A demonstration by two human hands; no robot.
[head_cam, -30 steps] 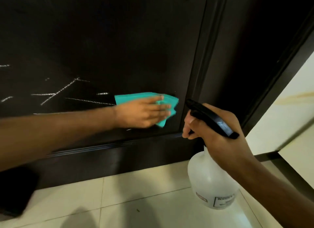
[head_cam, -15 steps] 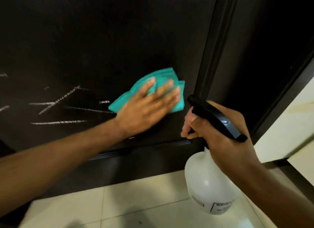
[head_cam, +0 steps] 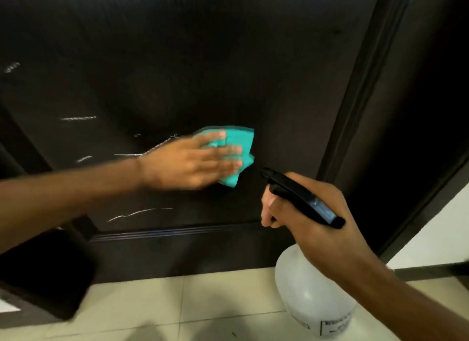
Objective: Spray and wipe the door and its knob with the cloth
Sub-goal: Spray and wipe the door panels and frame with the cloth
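Two hands at work, only one view (head cam). Left hand (head_cam: 193, 163) lies flat w/ straight fingers on the cloth (head_cam: 234, 147), pressing it to the lower panel of the door (head_cam: 228, 61), roughly mid-panel, a bit right of the white streaks (head_cam: 142, 154). Hand is motion-blurred, so prob mid-stroke. Right hand (head_cam: 312, 218) is curled round the neck of the spray bottle (head_cam: 314, 297), fingers at the black trigger head (head_cam: 302, 198), nozzle aimed at the door just right of the cloth. Bottle hangs near, over the tiled floor (head_cam: 177, 302). Door frame (head_cam: 355, 99) runs up the right side. Knob not in view.

Handling, my guess: cloth is soft, light, bunches easily, so a flat palm w/ spread fingers keeps it from sliding out; pinching an edge would fold it. Door is stiff, takes firm pressure. Bottle looks plastic, may be slippery if wet; best held at neck under the trigger.
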